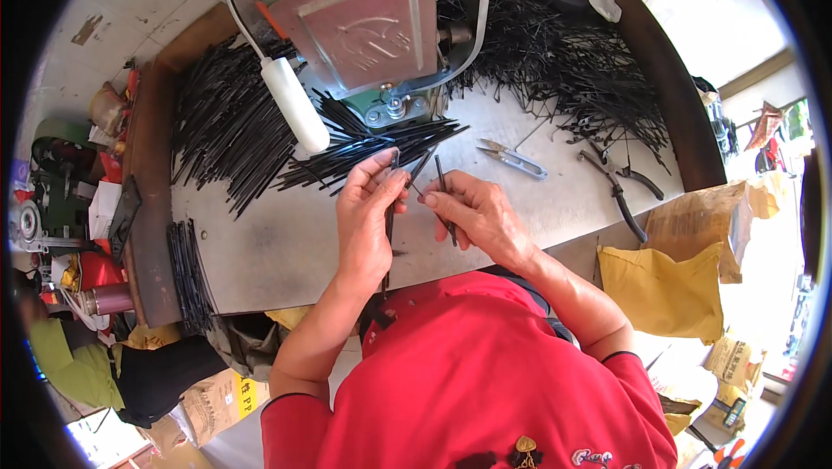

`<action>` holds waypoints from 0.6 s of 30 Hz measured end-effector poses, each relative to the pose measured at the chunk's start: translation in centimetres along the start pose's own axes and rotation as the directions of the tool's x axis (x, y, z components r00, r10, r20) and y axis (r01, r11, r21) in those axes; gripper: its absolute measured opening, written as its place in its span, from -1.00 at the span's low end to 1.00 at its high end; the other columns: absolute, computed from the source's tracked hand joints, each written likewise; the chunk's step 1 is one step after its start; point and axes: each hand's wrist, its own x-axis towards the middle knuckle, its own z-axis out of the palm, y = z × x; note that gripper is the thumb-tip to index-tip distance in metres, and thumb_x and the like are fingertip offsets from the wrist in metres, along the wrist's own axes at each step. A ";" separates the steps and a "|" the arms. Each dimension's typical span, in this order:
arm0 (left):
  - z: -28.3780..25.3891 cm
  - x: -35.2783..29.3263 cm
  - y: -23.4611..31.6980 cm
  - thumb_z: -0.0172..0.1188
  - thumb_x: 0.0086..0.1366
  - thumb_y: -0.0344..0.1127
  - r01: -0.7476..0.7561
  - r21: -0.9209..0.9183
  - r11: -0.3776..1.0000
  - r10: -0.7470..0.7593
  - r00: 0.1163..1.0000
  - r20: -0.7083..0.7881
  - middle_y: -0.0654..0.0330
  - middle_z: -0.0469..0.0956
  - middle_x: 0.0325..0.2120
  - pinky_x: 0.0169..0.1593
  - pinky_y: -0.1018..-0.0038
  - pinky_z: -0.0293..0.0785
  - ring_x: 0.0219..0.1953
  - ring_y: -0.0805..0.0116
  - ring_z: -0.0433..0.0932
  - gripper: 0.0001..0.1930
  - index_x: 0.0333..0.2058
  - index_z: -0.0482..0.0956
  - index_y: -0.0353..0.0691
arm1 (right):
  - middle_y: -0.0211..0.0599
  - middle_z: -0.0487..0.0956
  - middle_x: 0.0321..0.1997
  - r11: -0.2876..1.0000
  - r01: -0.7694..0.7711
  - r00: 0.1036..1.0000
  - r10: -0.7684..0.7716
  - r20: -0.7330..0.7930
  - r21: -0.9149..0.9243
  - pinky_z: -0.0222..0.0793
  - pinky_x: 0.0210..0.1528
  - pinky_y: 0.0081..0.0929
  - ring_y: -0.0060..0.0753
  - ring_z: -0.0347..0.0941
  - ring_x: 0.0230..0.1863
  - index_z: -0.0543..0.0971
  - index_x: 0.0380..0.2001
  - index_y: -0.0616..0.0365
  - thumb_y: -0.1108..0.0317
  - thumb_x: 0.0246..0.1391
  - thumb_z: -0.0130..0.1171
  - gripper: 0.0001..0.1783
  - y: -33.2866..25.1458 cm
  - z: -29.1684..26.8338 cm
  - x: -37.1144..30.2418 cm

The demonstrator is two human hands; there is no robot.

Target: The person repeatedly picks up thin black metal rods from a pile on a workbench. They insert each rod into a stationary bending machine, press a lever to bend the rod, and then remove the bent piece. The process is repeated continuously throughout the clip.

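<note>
My left hand (368, 218) pinches a thin black strip (389, 226) that runs down past the palm, with its fingertips near a fanned pile of black strips (373, 144). My right hand (477, 213) grips another short black strip (444, 196), held nearly upright. Both hands meet above the grey metal worktable (277, 244), just in front of a green and red press machine (368, 22) with a white handle (295, 105).
A large heap of black strips (221, 122) lies at the left and a tangled heap (563, 61) at the back right. Small snips (511, 159) and pliers (620, 187) lie on the right. Yellow bags (663, 291) and cardboard boxes stand beside the table.
</note>
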 end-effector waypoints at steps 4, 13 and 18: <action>0.3 1.9 0.6 0.18 0.26 -0.36 -0.043 0.012 0.999 0.044 0.999 -0.017 0.25 0.53 -0.31 -0.28 0.67 0.35 -0.35 0.59 0.43 -0.63 0.03 0.43 -0.34 | -0.37 0.51 -0.64 0.999 0.008 0.999 -0.006 -0.033 0.053 0.22 -0.67 -0.63 -0.61 0.35 -0.73 0.52 -0.38 0.28 0.18 0.13 0.09 -0.69 0.7 -0.2 1.8; 0.1 6.4 -0.4 0.14 0.27 -0.47 -0.108 0.001 0.994 0.108 0.994 -0.023 0.27 0.54 -0.30 -0.25 0.67 0.41 -0.33 0.61 0.47 -0.70 -0.02 0.48 -0.31 | -0.33 0.49 -0.56 0.955 0.109 0.992 -0.086 -0.096 0.277 0.18 -0.71 -0.68 -0.60 0.36 -0.72 0.49 -0.26 0.27 0.19 0.09 0.10 -0.68 -0.9 -0.3 7.4; 0.4 6.3 -0.4 0.14 0.27 -0.48 -0.120 -0.002 0.993 0.120 0.992 -0.038 0.28 0.54 -0.33 -0.28 0.67 0.42 -0.35 0.61 0.47 -0.71 -0.03 0.48 -0.34 | -0.32 0.48 -0.57 0.938 0.132 0.988 -0.099 -0.117 0.319 0.16 -0.75 -0.69 -0.60 0.34 -0.76 0.46 -0.24 0.29 0.28 0.12 0.05 -0.73 -0.2 0.3 8.1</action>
